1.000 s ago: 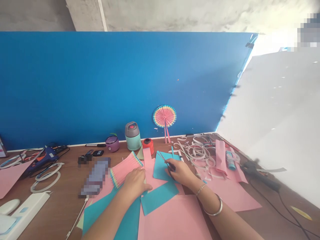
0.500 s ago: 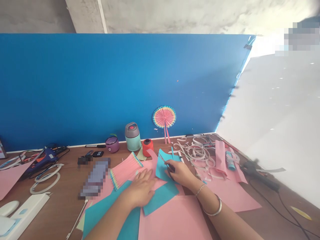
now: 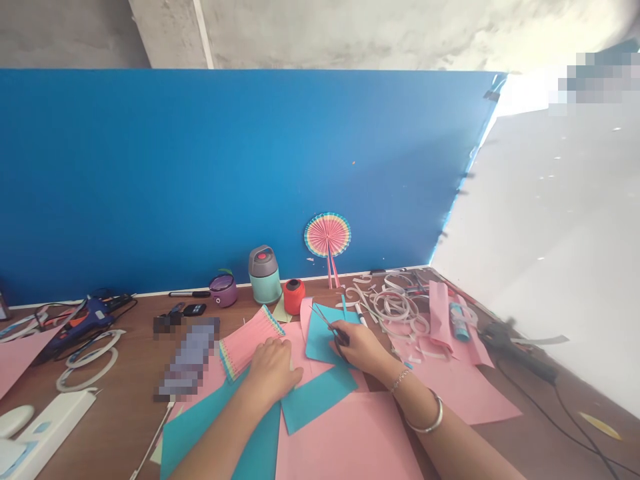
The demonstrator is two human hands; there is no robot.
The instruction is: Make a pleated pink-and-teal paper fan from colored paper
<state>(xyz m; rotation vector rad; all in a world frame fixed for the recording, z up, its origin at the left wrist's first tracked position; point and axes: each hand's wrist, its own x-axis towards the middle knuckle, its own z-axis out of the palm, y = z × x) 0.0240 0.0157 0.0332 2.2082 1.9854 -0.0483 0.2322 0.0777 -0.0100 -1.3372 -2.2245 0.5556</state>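
My right hand (image 3: 357,343) is closed around the handles of a pair of scissors (image 3: 324,319), whose blades point up and left over a blue paper sheet (image 3: 320,343). My left hand (image 3: 275,370) rests at the right end of a pleated pink paper (image 3: 250,340) with yellow and blue edges. Its fingers are curled down and their tips are hidden, so what they grip cannot be made out. A blue paper strip (image 3: 320,400) lies between the hands, overlapping a large pink sheet (image 3: 345,440). Another blue sheet (image 3: 205,427) lies under my left forearm.
A pink and blue paper fan (image 3: 328,235) leans on the blue partition. Before it stand a red thread spool (image 3: 294,296), a teal flask (image 3: 265,277) and a purple cup (image 3: 223,291). Tape coils (image 3: 395,305) lie right; a phone (image 3: 190,357) and power strip (image 3: 55,433) lie left.
My left hand has drawn back slightly left, its fingers going from spread flat to curled. The blue sheet under the scissors has shifted a little left. My right hand stays on the scissors.
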